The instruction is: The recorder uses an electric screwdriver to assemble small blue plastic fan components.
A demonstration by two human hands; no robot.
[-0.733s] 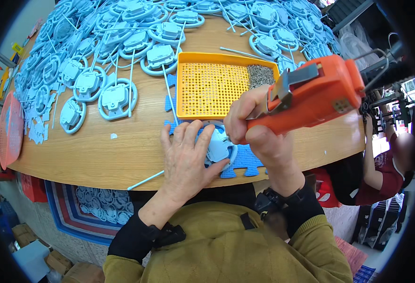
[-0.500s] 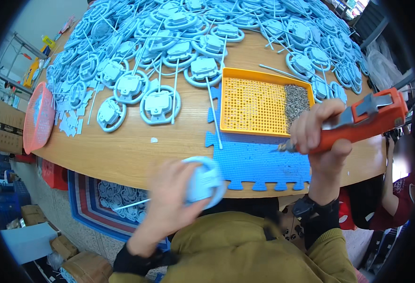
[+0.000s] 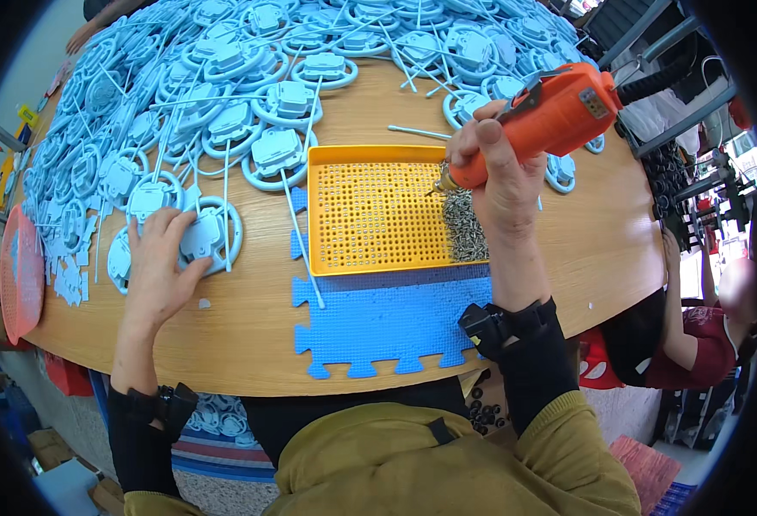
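Note:
My right hand (image 3: 505, 176) is closed around an orange electric screwdriver (image 3: 550, 107). Its tip hangs over the yellow tray (image 3: 378, 268), beside a heap of small screws (image 3: 464, 228); whether it touches one I cannot tell. On the left, my left hand (image 3: 162, 271) lies with fingers spread over light blue ring-shaped plastic parts. The thumb and fingertips are at the edge of one part (image 3: 206, 236), and another part (image 3: 119, 258) is partly hidden beneath the hand. Both parts lie on the wooden table.
A large pile of similar blue parts (image 3: 232, 60) with thin rods covers the far table. The tray adjoins a blue foam mat (image 3: 387, 322). A pink basket (image 3: 19, 275) and small blue pieces (image 3: 69, 279) are at left. Another person (image 3: 696, 344) sits at right.
The blue ring part that was in my left hand is gone from it, and that hand has moved left to other parts. My right hand has brought the screwdriver over the tray.

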